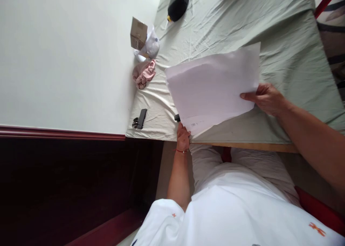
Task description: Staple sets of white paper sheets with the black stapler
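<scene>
A large white sheet of paper point(212, 87) spans the space between my two hands, above the cloth-covered table. My right hand point(266, 96) pinches its right edge, thumb on top and fingers underneath. At the lower left corner of the paper, my left hand point(183, 135) has its fingers closed at the edge, partly under the sheet. Small printed marks show near that corner. A small black object point(177, 117) sticks out just beyond my left hand; whether the hand touches it is unclear.
On the pale green tablecloth point(291, 51) lie a black case point(178, 4), a pink cloth point(144, 74) and a black item with keys point(141, 118). A cardboard box point(138, 33) and a plastic bag point(153, 42) stand by the white wall point(67, 59).
</scene>
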{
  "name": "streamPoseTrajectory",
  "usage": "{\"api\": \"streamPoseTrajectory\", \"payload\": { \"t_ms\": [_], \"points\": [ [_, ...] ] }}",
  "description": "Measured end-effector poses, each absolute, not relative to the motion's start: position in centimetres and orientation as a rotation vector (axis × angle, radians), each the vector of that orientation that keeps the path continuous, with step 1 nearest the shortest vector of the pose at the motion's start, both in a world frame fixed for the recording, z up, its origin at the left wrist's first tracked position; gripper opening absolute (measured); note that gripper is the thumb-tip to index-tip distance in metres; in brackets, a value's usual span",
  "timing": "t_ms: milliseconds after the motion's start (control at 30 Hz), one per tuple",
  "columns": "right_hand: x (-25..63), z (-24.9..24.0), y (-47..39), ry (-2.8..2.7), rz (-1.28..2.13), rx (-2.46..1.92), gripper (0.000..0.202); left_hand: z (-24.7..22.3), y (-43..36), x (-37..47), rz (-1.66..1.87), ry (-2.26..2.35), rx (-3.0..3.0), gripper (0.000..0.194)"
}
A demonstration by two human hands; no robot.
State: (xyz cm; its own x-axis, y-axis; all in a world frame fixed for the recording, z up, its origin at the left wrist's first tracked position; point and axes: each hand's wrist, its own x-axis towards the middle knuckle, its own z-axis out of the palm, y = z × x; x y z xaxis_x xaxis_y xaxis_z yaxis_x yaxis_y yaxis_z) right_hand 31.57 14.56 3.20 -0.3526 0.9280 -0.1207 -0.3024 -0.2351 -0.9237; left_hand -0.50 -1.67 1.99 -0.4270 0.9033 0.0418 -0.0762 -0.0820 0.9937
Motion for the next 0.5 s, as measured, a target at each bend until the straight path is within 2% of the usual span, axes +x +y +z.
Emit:
{"api": "streamPoseTrajectory", "payload": {
  "t_ms": [133, 400, 500],
  "points": [
    [31.6, 3.4, 14.2, -1.164, 1.694, -0.876, 0.032, 1.9, -1.8, -1.0, 1.66, 1.447, 0.87, 0.054],
    [31.9, 4.6, 13.5, -1.348, 1.563, -0.804, 0.021, 3.8, -1.1, -0.7, 1.658, 1.57, 0.921, 0.041],
    [32.2, 4.8, 13.5, -1.325, 1.509, -0.778, 0.019, 4.7, -1.5, -1.2, 1.694, 1.593, 0.966, 0.045]
  ]
}}
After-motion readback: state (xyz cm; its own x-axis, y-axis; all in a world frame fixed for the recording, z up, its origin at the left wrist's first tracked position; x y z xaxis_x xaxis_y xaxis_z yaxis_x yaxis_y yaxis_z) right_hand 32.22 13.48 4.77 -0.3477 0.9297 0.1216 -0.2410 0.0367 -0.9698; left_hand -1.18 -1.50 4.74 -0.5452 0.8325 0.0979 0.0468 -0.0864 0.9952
